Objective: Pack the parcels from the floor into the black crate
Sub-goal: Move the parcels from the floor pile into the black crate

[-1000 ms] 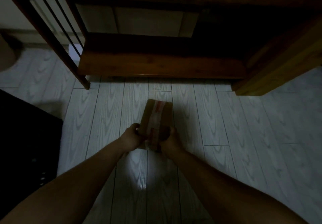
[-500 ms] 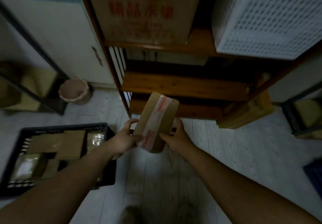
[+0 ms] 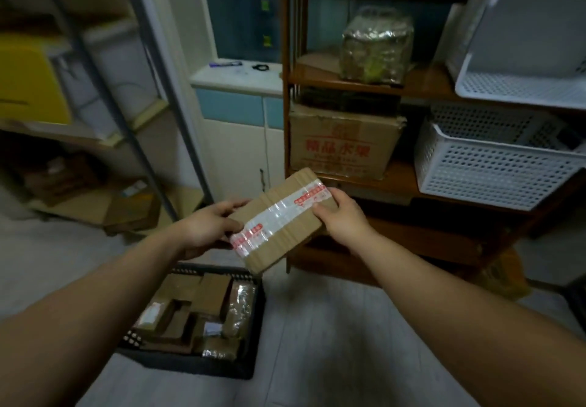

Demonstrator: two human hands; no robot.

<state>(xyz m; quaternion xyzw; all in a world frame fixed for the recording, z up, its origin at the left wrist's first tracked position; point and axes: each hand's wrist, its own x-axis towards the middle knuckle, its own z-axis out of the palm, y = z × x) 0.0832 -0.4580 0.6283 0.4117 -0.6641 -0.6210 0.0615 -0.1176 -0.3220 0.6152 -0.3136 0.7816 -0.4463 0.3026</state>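
A flat cardboard parcel [image 3: 279, 219] sealed with clear tape printed in red is held up in the air between both hands. My left hand [image 3: 211, 227] grips its lower left end and my right hand [image 3: 339, 216] grips its upper right end, thumb on top. The black crate [image 3: 203, 367] stands on the floor below and left of the parcel. Several brown parcels [image 3: 193, 305] lie packed inside the crate.
A wooden shelf unit [image 3: 374, 86] stands right behind the parcel, holding a cardboard box [image 3: 342, 140] and white perforated baskets [image 3: 494, 165]. A metal rack [image 3: 133, 111] with boxes is at the left. Pale plank floor [image 3: 333, 343] spreads right of the crate.
The parcel came up off the floor in both hands and now sits higher and more level, above the crate. The view rose from the floor to the shelves.
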